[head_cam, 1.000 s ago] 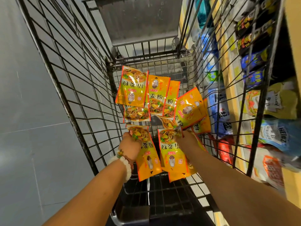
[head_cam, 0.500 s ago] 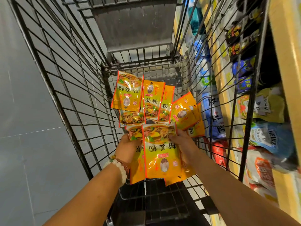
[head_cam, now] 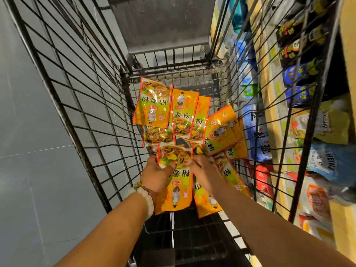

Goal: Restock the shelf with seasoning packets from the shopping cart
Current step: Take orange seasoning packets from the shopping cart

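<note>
Left hand (head_cam: 157, 175): reached down into the shopping cart (head_cam: 81, 120), its grip curled round the left edge of a yellow seasoning packet (head_cam: 176, 189); a white bead bracelet (head_cam: 147, 199) sat on the wrist.
Right hand (head_cam: 202, 170): just beside the left hand, its grip pinching the right edge of the same packet at the top.
Held packet: between the two hands, print facing up, above the cart floor.
Packets under the right hand: two more yellow packets (head_cam: 231, 174), partly hidden by the forearm; whether the right hand touched them could not be told.
Loose packets (head_cam: 185, 116): beyond the hands, a fanned, overlapping heap lay on the cart floor, reaching the far end wall of the cart.
Cart seat flap (head_cam: 161, 24): grey panel above the far end wall.
Shelf (head_cam: 269, 105): outside the cart's right wall, stocked with blue, black and yellow packs.
Floor (head_cam: 28, 151): grey tiles outside the cart's left wall.
</note>
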